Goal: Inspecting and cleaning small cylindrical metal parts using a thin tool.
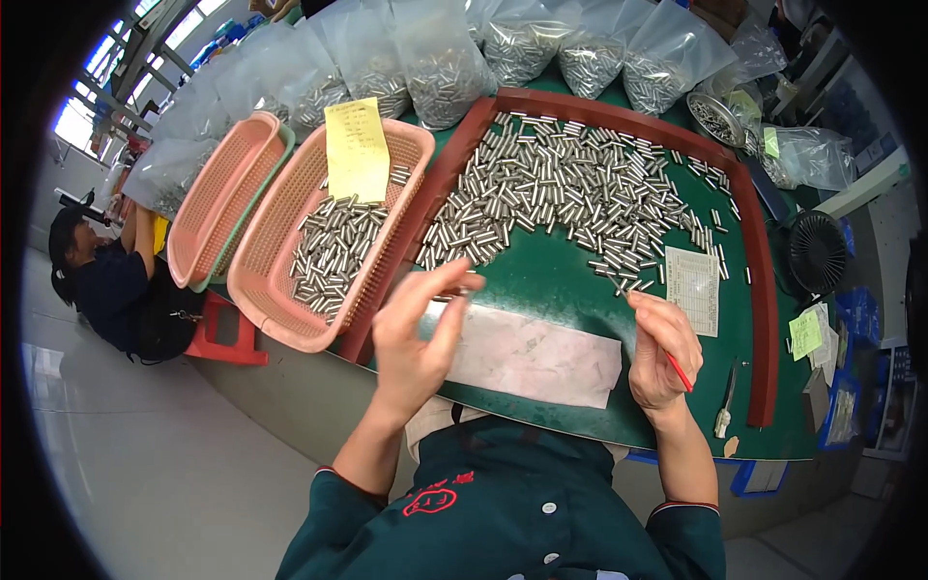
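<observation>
We stand in a dark green shirt with pale buttons (541, 503) at a green-topped table (556, 271), twelve o'clock being straight ahead of us. Close by at twelve lies a pale pinkish-white rectangular sheet (532, 362), stained in places. Our left hand (416, 333) is raised at about half past ten, its thumb and forefinger curved toward each other; a bit of silver shows by the fingertips, but we cannot tell whether they grip it. Our right hand (665, 353), at half past one, has its fingers closed on a thin red stick (680, 371), whose end slants out below the palm. At two o'clock lies a slim dark-bladed tool with a pale handle (728, 398).

Farther out at one, a printed white paper slip (692, 295) lies near the edge of a wide heap of short silver metal cylinders (570, 184). The heap spreads across twelve o'clock inside a raised dark red border (762, 338). More cylinders fill part of a pink oblong plastic basket (259, 271) at half past ten, under a yellow handwritten sheet (358, 150). A second pink plastic basket (217, 203) is just beyond, at ten.

Past the border, from eleven to one, stand clear plastic bags of cylinders (440, 77). A round black fan (817, 253) is near two, and a seated person in dark clothes (121, 290) is near ten.
</observation>
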### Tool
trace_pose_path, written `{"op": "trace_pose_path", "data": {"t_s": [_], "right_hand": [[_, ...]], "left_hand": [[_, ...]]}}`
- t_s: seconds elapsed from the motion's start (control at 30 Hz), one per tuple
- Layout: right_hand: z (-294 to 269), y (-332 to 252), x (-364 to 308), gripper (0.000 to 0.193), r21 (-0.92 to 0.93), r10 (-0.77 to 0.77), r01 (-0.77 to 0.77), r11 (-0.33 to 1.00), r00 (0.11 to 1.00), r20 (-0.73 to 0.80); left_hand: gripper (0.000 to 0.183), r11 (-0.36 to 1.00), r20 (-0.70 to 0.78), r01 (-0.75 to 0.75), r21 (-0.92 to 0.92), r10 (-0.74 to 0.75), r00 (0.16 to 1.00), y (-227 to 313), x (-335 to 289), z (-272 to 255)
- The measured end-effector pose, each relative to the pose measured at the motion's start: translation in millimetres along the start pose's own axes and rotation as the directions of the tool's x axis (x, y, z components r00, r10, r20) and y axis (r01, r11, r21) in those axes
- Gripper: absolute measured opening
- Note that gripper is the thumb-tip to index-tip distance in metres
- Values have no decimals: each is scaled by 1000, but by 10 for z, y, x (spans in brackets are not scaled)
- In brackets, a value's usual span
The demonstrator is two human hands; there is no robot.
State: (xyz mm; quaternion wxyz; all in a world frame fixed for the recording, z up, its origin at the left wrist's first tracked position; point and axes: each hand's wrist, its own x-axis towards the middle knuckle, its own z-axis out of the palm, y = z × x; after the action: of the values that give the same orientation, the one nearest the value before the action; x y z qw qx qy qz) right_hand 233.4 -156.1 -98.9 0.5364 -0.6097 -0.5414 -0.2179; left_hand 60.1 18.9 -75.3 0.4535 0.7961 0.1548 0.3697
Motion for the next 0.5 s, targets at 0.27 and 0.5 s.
{"op": "trace_pose_path", "data": {"t_s": [0.27, 0.5], "right_hand": [[3, -3, 25, 18, 9, -33, 33, 999, 999, 0], [34, 32, 9, 20, -5, -23, 23, 1000, 1000, 2]], "left_hand": [[30, 541, -227, 49, 839, 268, 936, 18, 174, -658], [22, 810, -143, -72, 582, 189, 971, -63, 288, -194]]}}
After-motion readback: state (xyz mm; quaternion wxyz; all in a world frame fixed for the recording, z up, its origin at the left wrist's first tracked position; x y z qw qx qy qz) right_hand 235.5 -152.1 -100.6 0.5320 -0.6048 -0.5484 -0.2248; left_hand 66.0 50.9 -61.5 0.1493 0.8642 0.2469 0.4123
